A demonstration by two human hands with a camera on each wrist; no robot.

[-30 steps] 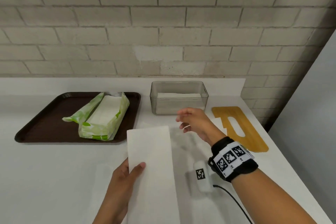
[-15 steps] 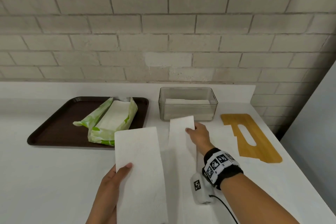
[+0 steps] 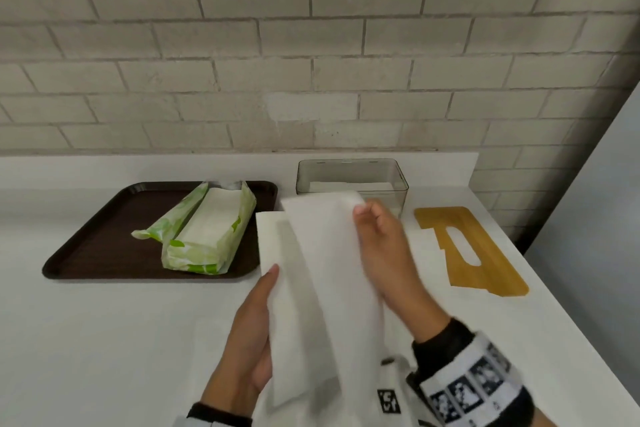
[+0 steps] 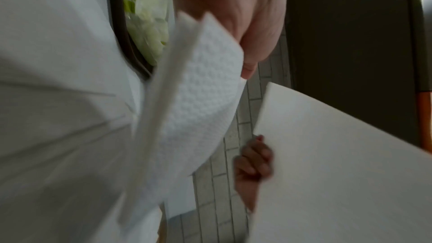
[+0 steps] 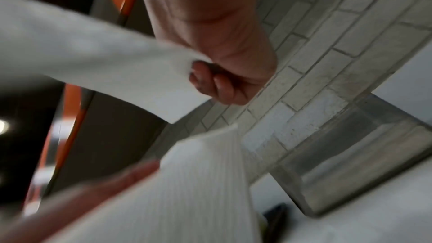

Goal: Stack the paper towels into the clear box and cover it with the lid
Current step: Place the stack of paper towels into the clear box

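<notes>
White worktop [image 3: 104,340] carries, left to right, a dark tray [image 3: 86,246], the clear box [image 3: 349,177] at the back wall, and a wooden lid [image 3: 467,250] lying flat, well apart from the box mouth. On the tray sits the torn-open green pack [image 3: 207,236] with more folded towels inside. A low stack already lies in the clear box; the lid is not yet on. I hold two folded paper towels above the worktop, in front of the box: my left hand [image 3: 249,333] grips the lower towel [image 3: 273,253] along its left edge, thumb on top, fingers hidden under it; my right hand [image 3: 384,253] pinches the upper towel [image 3: 329,270] near its far right corner, thumb over, curled fingers beneath, as the right wrist view shows. Handling judgement: very light, soft, embossed paper, no stiffness beyond the fold; the upper sheet bows and sags away from the pinch. It should not slip, but it will crease or flop open if carried by one corner. Best hold, I judge: both long edges, or flat under the middle of the fold, so it lands square on the stack in the box.
</notes>
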